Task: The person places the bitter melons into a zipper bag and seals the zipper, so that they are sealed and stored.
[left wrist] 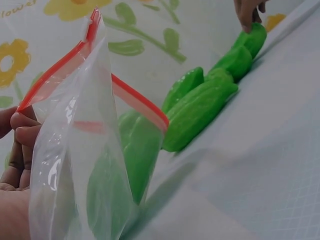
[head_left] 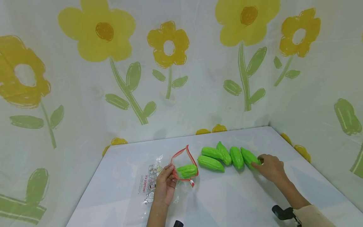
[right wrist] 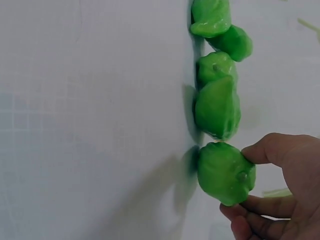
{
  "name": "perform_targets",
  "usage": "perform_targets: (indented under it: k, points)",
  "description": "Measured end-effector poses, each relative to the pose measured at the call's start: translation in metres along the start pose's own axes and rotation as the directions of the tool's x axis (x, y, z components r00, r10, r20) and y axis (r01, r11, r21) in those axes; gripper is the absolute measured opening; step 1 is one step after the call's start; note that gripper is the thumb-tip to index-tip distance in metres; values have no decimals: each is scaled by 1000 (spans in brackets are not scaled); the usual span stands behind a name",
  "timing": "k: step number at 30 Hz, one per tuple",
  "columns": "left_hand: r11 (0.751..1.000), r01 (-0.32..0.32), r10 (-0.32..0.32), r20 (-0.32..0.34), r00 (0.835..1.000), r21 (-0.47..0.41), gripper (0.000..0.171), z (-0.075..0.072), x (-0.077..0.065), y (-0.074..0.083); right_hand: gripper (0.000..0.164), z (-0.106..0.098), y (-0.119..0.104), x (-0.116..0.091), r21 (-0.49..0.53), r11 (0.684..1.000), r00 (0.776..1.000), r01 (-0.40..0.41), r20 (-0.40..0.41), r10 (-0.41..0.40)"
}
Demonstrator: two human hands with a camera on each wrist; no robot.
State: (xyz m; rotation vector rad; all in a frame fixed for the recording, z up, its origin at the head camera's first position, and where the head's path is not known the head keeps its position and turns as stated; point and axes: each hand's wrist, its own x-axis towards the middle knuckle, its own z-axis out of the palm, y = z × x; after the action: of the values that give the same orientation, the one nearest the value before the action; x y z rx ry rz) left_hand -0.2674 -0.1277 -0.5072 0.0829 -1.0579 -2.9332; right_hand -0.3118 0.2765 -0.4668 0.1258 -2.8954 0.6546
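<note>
Green gourds (head_left: 236,157), red-rimmed clear bag (head_left: 151,181)

The left hand (head_left: 165,183) is pinching nearer the left edge of the table (head_left: 232,201) than the right, the left forearm (head_left: 158,214) reaching forward. Near the right edge, the right hand (head_left: 271,167) is gripping between thumb and fingertips, the right forearm (head_left: 295,194) slanting inward.

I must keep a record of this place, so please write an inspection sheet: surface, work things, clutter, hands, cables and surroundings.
Surface: pale table with bluish shapes.
Work things: five green pieces outside the clear bag; one visible piece inside.
Clutter: nothing seen.
Hands: left hand pinches the bag's red edge; right hand grips the rightmost piece.
Cables: none identifiable; black device at the right sleeve.
Surroundings: flower-printed backdrop.
</note>
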Motion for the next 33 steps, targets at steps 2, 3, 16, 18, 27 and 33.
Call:
perform_targets:
  k: [2, 3, 16, 18, 27, 33]
  points:
    - [1000, 1, 0, -3, 1000, 11, 13, 0, 1, -1, 51, -1, 2, -1, 1, 1000, 1000, -1, -11, 1]
    - [1000, 1, -1, -5, 1000, 16, 12, -1, 1, -1, 51, -1, 3, -1, 2, 1000, 1000, -2, -14, 2]
    - [998, -14, 14, 1, 1000, 57, 6, 2, 0, -2, 43, -16, -10, -6, 67, 995, 985, 77, -161, -65]
    - [998, -18, 18, 4, 1000, 59, 6, 2, -1, -2, 43, -18, -15, -7, 84, 992, 983, 96, -165, -81]
    - [999, -17, 17, 9, 1000, 43, 6, 2, 0, -2, 42, -23, -39, -14, 141, 975, 979, 172, -138, -153]
    - [999, -29, 29, 10, 1000, 36, 5, 2, 0, -3, 39, -27, -55, -12, 151, 959, 967, 242, -120, -225]
